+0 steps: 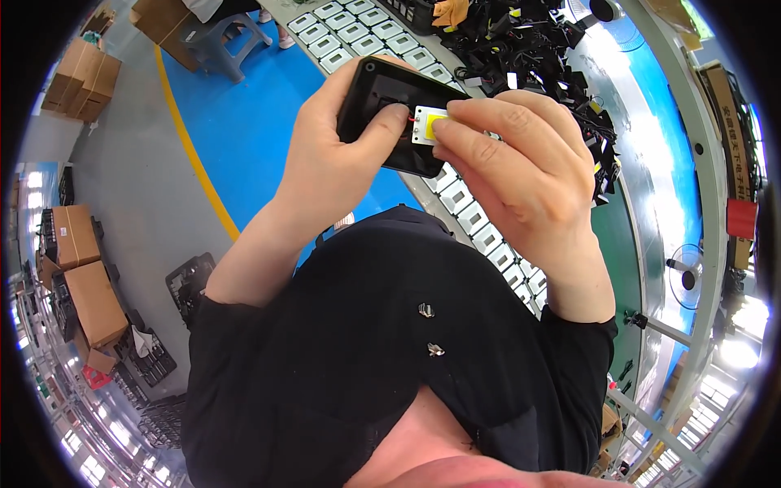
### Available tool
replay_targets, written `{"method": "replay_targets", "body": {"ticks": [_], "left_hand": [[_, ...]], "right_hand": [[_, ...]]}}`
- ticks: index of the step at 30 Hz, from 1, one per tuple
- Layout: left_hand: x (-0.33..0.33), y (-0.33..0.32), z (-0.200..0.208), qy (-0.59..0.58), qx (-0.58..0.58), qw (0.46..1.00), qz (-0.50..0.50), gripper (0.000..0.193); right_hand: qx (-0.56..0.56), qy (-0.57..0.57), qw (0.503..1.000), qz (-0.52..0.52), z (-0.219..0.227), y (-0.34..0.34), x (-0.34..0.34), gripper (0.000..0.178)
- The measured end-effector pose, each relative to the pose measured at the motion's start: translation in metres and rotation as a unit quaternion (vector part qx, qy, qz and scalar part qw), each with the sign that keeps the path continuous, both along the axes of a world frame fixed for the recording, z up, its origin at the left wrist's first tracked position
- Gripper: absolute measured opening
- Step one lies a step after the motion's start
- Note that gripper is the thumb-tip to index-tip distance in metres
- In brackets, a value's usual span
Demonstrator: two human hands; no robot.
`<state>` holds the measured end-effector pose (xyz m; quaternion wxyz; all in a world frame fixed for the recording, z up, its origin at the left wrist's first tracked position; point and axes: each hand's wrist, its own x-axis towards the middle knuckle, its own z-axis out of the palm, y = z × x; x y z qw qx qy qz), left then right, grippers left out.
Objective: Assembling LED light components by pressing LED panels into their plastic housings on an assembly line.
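Note:
My left hand point(338, 138) is wrapped round a black rectangular housing point(381, 89), its thumb pressed inside the shallow shell. Between the fingertips of my right hand point(521, 154) is a small white LED board point(421, 132) with a yellow square in its middle. A short red wire shows at the board's left edge, by my left thumb. The board is held over the right part of the housing; whether it touches the shell I cannot tell. My right fingers hide the board's right side.
Rows of white-and-grey square lamp parts point(354, 32) lie along the bench beneath my hands. A heap of black wired parts point(521, 57) covers its far right. A grey plastic stool point(224, 45) stands on the blue floor at the far left. Cardboard boxes point(93, 301) are stacked at the left.

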<state>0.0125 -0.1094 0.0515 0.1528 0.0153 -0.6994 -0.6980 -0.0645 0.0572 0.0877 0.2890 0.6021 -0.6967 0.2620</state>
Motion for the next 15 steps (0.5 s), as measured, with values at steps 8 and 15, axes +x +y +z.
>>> {"method": "replay_targets", "body": {"ticks": [8,15], "left_hand": [[0.015,-0.009,0.007,-0.003,0.122,0.981,-0.154,0.058],[0.013,-0.005,0.007,0.001,0.089,0.981,-0.172,0.063]], "right_hand": [[-0.009,-0.021,1.000,0.019,0.000,-0.010,0.002,0.029],[-0.018,-0.039,0.999,0.030,-0.005,-0.014,0.002,0.031]]}}
